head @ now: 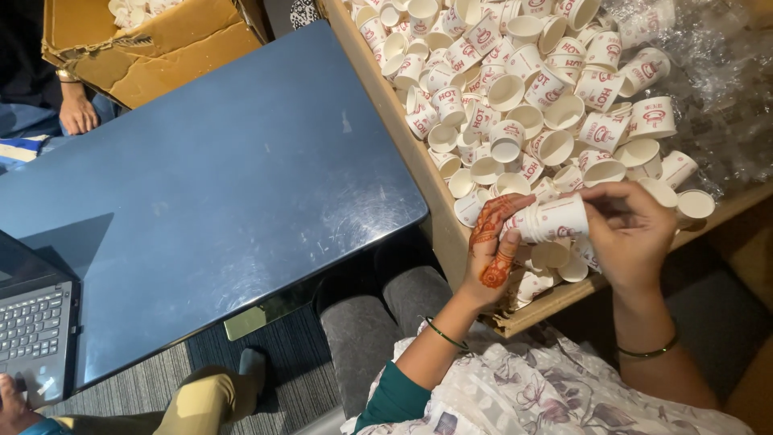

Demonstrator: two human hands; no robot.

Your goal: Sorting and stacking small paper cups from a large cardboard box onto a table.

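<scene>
Head view: the left hand (495, 246) and the right hand (632, 234) meet in the lower right of the frame, and together they hold a short stack of paper cups (555, 219) lying on its side. The left fingers are curled around the stack's left end; the right fingers are closed over its right end. The stack hangs just above the near edge of a wooden tray (386, 89), which runs from top centre to right and is heaped with loose paper cups (515, 89), some upright and some tipped over. Risk 1: the stack is gripped only at its ends, so uneven pressure could make the nested cups slide apart and drop. Risk 2: the thin walls could crush if either hand squeezes harder. Risk 3: cups lie close to the tray's near edge, and a wrist brushing them could push some off onto the lap or floor. To the left lies a dark blue table (217, 185), with a laptop (32, 322) at lower left and a cardboard box (153, 40) at upper left; another person's hand (78, 113) rests beside the box, well apart from the stack.
</scene>
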